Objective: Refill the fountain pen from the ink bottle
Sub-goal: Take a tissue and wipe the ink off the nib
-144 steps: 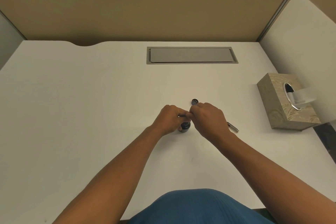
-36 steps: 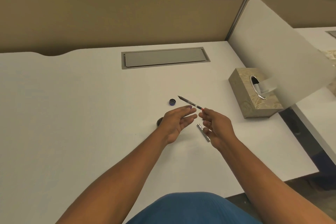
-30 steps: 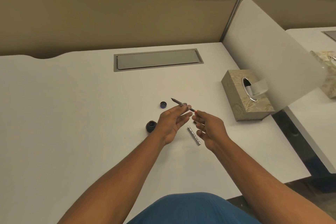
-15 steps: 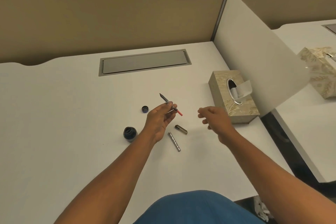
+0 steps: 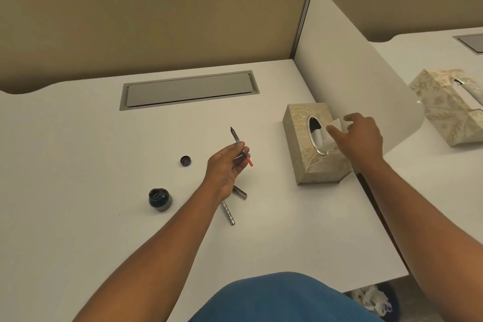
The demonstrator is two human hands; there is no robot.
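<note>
My left hand (image 5: 226, 168) holds the fountain pen's inner section (image 5: 236, 138) above the white desk, nib pointing away, red converter end toward me. The open ink bottle (image 5: 159, 199), dark and round, stands on the desk to the left of that wrist. Its small cap (image 5: 185, 161) lies further back. Two silver pen shell pieces (image 5: 229, 214) (image 5: 241, 193) lie on the desk partly under my left wrist. My right hand (image 5: 359, 138) is at the beige tissue box (image 5: 305, 159), fingers pinching the white tissue (image 5: 334, 127) sticking out of its slot.
A grey cable hatch (image 5: 188, 90) is set in the desk's back. A white divider panel (image 5: 352, 65) stands right of the tissue box. A second tissue box (image 5: 449, 107) sits on the neighbouring desk. A bin with crumpled tissues (image 5: 371, 300) is below the desk edge.
My right hand let go of the pen and reached right to the tissue box, now pinching a tissue. My left hand keeps the pen section. The view has turned right.
</note>
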